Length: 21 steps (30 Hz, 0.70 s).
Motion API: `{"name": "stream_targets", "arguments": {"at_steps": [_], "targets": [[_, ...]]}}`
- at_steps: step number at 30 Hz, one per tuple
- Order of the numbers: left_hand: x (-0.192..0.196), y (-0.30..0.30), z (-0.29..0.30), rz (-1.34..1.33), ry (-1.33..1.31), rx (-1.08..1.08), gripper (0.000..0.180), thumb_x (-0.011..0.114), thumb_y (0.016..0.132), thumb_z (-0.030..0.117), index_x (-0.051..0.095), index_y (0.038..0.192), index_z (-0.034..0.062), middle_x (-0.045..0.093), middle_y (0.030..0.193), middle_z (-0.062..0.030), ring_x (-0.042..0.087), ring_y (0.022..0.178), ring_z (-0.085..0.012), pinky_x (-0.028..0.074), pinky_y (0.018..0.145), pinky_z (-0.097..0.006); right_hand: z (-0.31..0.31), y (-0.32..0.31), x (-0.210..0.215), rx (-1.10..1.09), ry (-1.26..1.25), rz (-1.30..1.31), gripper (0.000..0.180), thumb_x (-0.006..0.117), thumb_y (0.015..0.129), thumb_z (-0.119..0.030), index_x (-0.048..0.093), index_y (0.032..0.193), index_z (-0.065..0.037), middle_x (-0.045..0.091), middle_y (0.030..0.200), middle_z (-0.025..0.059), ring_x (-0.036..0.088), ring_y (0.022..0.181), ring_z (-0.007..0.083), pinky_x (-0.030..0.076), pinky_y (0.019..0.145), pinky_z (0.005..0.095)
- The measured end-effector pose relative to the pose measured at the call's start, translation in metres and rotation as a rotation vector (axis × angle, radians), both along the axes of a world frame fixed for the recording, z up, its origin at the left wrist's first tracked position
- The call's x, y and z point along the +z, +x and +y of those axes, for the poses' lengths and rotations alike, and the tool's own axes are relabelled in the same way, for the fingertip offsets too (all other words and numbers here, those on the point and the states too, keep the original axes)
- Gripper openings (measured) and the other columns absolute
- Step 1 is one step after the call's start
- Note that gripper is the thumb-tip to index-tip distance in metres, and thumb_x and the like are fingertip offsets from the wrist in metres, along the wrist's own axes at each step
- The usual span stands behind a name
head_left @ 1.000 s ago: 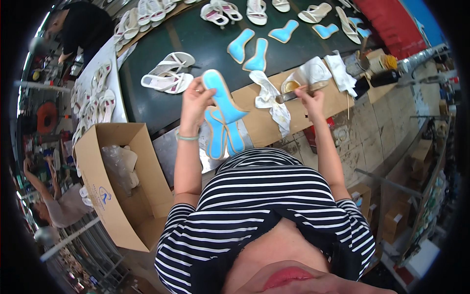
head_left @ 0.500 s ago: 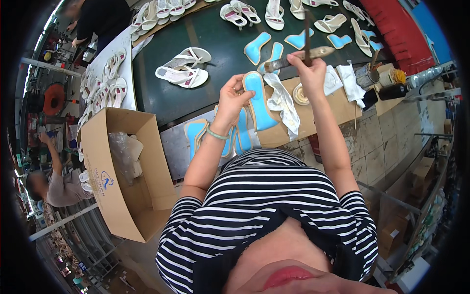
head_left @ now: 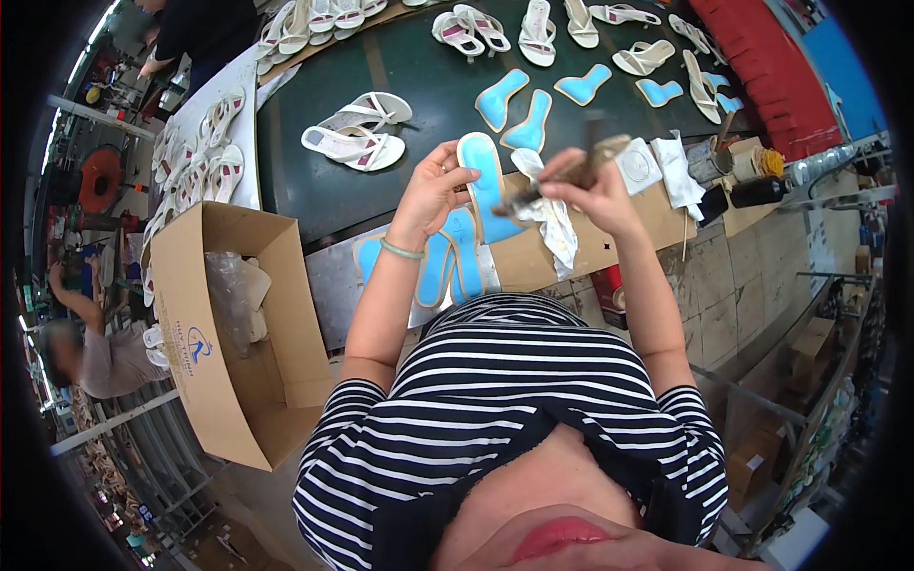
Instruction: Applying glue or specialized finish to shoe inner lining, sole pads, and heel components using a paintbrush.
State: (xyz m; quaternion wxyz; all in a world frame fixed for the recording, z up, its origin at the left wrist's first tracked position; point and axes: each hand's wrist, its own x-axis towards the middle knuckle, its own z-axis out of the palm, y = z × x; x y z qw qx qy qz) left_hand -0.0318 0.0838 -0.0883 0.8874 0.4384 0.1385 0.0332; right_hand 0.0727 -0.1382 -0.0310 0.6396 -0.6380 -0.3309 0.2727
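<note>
My left hand (head_left: pixel 429 195) grips a blue insole (head_left: pixel 487 181) with a tan rim by its edge, thumb on the blue face. In my right hand (head_left: pixel 592 190) is a brush (head_left: pixel 529 199) with a worn handle, blurred by motion. Its bristles lie over the narrower part of the insole; whether they touch is unclear. A dark upright stick, also blurred, shows at the same hand. Beneath my left wrist lies a group of blue insoles (head_left: pixel 436 266). A crumpled white cloth (head_left: pixel 560 238) sits below the brush, partly hidden by it.
Several loose blue insoles (head_left: pixel 528 122) and white sandals (head_left: pixel 357 143) lie on the dark green table (head_left: pixel 381 205). To the left stands an open cardboard box (head_left: pixel 190 381). A can (head_left: pixel 706 162) and a black bottle (head_left: pixel 759 191) stand at the right. Another person (head_left: pixel 105 357) is at far left.
My right hand has lowered and turned, bringing the brush from above the loose insoles down to the held insole. My left hand has shifted slightly left with the insole.
</note>
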Motion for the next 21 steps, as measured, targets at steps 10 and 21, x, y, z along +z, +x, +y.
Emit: {"name": "stream_targets", "arguments": {"at_steps": [10,21], "targets": [[0.004,0.009,-0.007,-0.018,-0.029,-0.224,0.038,0.063,0.085,-0.002,0.055,0.122,0.0032,0.064,0.105,-0.0038,0.065,0.095,-0.0141,0.056,0.082,-0.031,0.033,0.076,-0.009,-0.156,0.097,-0.075,0.016,0.071,0.084,-0.008,0.063,0.095,0.000,0.067,0.077,0.0053,0.051,0.052,0.0063,0.031,0.043,0.0171],[-0.009,0.014,0.027,0.086,-0.037,-0.087,0.030,0.059,0.092,0.011,0.053,0.121,0.0083,0.064,0.103,-0.0043,0.066,0.088,-0.0165,0.058,0.076,-0.038,-0.001,0.007,0.015,0.195,0.037,-0.050,0.028,0.073,0.074,0.008,0.060,0.098,0.001,0.069,0.100,0.0142,0.067,0.097,0.0200,0.055,0.083,0.0316]]}}
